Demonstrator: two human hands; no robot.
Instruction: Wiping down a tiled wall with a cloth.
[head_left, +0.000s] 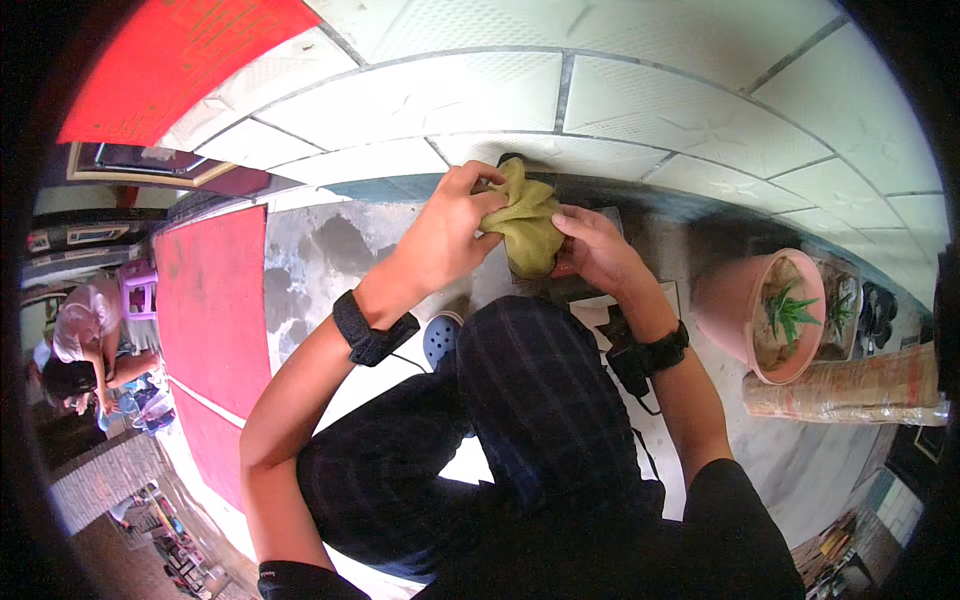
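A crumpled olive-yellow cloth (531, 225) is between my hands, in front of the tiled wall. My left hand (454, 221) pinches its left side with bent fingers. On the other side my right hand (596, 247) holds its edge, thumb on top and fingers underneath. A dark rounded end of some object pokes out above the cloth; what the cloth covers is hidden. Something reddish shows below it by my right fingers, too covered to name. My knee in dark checked trousers (540, 390) is just below, and a blue clog (442, 341) is on the floor.
A pink pot with a spiky green plant (787, 315) stands at right, beside a tape-wrapped cardboard bundle (840, 386). White tiles (465, 94) rise ahead. A red mat (210, 315) lies left; beyond it a person (86, 330) bends over near a purple stool (139, 291).
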